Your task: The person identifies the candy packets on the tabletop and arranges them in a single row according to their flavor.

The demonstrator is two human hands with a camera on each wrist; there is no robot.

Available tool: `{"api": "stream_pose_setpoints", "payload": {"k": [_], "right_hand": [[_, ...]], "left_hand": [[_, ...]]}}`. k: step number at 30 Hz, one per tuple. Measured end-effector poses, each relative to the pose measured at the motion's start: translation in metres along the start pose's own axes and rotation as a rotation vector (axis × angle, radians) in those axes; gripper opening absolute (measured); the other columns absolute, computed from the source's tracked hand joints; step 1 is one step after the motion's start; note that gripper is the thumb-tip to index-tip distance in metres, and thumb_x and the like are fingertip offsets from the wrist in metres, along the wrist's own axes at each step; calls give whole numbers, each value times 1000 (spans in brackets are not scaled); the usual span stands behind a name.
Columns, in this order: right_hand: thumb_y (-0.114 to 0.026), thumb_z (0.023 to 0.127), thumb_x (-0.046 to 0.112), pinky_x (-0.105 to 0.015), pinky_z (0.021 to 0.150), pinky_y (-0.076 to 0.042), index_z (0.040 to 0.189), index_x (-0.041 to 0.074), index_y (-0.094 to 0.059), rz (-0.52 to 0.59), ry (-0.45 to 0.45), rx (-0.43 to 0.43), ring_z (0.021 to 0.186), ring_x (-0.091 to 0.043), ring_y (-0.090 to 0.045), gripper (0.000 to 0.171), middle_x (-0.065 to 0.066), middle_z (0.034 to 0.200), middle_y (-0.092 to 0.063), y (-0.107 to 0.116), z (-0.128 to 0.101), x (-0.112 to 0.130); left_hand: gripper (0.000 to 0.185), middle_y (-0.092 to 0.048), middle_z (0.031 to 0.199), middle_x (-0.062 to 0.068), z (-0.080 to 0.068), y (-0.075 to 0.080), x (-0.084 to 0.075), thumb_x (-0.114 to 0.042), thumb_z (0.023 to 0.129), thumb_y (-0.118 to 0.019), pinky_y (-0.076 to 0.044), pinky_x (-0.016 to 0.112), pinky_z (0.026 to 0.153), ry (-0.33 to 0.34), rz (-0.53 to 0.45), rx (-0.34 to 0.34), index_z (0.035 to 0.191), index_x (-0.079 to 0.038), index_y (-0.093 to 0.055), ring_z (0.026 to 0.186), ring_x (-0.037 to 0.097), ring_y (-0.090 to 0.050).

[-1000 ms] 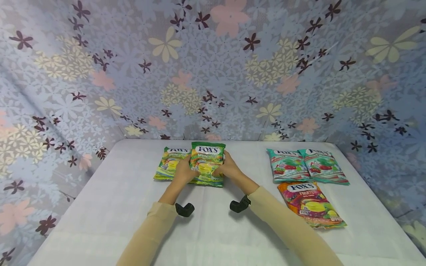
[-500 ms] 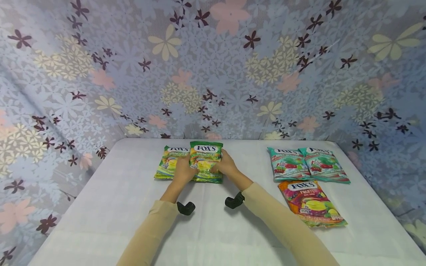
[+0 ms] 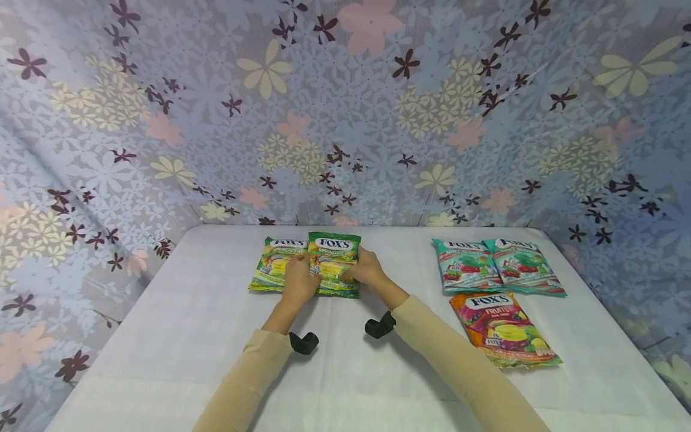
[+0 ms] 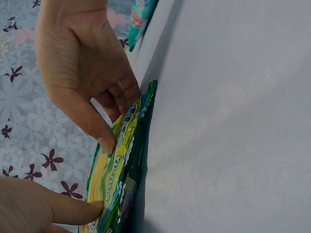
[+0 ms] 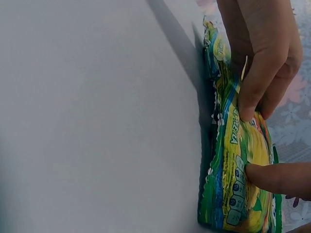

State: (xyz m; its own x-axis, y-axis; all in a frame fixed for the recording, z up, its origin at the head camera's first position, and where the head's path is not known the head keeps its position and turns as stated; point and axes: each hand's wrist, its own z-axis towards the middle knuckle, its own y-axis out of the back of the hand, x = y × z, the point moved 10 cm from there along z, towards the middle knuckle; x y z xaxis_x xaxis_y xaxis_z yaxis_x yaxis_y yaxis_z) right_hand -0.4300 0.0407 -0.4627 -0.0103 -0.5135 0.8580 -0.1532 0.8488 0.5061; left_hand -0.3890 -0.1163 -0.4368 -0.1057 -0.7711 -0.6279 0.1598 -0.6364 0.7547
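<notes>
Head view: a green candy bag [image 3: 278, 264] lies flat on the white table [image 3: 162, 336]; overlapping its right edge, a second green bag [image 3: 333, 264] is pinched at both sides, left hand [image 3: 299, 281] and right hand [image 3: 368, 268] curled on it, as if to square it up. Well right of it lie two teal bags [image 3: 496, 267] and an orange bag [image 3: 502, 330].

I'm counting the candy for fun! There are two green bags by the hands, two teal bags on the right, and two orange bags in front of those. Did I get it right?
Almost. There is only one orange bag, not two; the head view shows it alone in front of the two teal bags. The two green bags by the left hand and right hand are right.
</notes>
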Motion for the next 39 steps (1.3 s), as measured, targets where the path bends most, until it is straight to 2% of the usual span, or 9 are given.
{"api": "stream_pose_setpoints", "payload": {"k": [9,14,19,22,25,28,33,36,39], "right_hand": [[-85,68,8,-46,100,-40,142,-2,-42,-15,-8,3,115,-34,-51,86,-21,128,-54,4,1,-1],[-84,70,14,-47,100,-40,145,-1,-38,1,-33,27,119,-35,-48,88,-23,132,-50,7,5,-7],[-83,71,12,-38,81,-46,147,-3,-33,87,-54,35,91,-26,-54,92,-17,109,-55,7,2,-16],[-81,74,10,-35,73,-46,147,-2,-33,157,-68,34,81,-22,-51,89,-13,102,-52,7,-3,-21],[-79,77,9,-38,81,-51,147,1,-35,228,-89,46,96,-27,-57,83,-17,118,-53,10,-10,-23],[-75,80,7,-43,89,-49,146,2,-36,276,-107,71,111,-34,-54,77,-21,132,-48,15,-18,-24],[-69,83,3,-46,93,-47,146,0,-34,334,-89,107,117,-38,-50,72,-25,137,-42,29,-34,-21],[-69,84,4,-47,92,-47,147,0,-32,345,-72,135,114,-40,-52,74,-26,138,-40,37,-46,-24],[-70,84,6,-45,89,-50,148,0,-31,321,-51,163,114,-40,-53,75,-28,140,-37,48,-57,-30]], "left_hand": [[64,-46,132,32,-1,1,-7,-12,87,-72,-36,50,100,-4,140,-10,137,15,-42,118,46,-42],[63,-43,134,29,0,0,-7,-16,90,-70,-35,50,98,6,141,5,139,12,-42,118,43,-39],[65,-46,131,28,-2,-1,-3,-21,88,-72,-36,46,87,21,167,13,139,10,-44,112,41,-41],[67,-45,130,29,-5,0,0,-21,88,-73,-36,46,82,38,130,16,140,8,-44,107,40,-40],[67,-42,128,30,-9,3,1,-19,89,-71,-36,45,78,51,58,-4,142,7,-40,102,38,-37],[69,-41,124,31,-13,6,-2,-16,89,-69,-35,46,77,29,2,-58,145,5,-36,101,38,-35],[70,-42,123,31,-21,13,-18,-11,88,-69,-37,48,80,-49,-86,-156,147,2,-33,105,39,-34],[68,-42,124,30,-29,9,-31,-11,89,-68,-40,49,82,-82,-136,-137,146,2,-34,108,40,-36],[65,-43,124,30,-39,-1,-44,-12,90,-67,-44,51,86,-106,-171,-71,144,4,-35,113,41,-41]]}}
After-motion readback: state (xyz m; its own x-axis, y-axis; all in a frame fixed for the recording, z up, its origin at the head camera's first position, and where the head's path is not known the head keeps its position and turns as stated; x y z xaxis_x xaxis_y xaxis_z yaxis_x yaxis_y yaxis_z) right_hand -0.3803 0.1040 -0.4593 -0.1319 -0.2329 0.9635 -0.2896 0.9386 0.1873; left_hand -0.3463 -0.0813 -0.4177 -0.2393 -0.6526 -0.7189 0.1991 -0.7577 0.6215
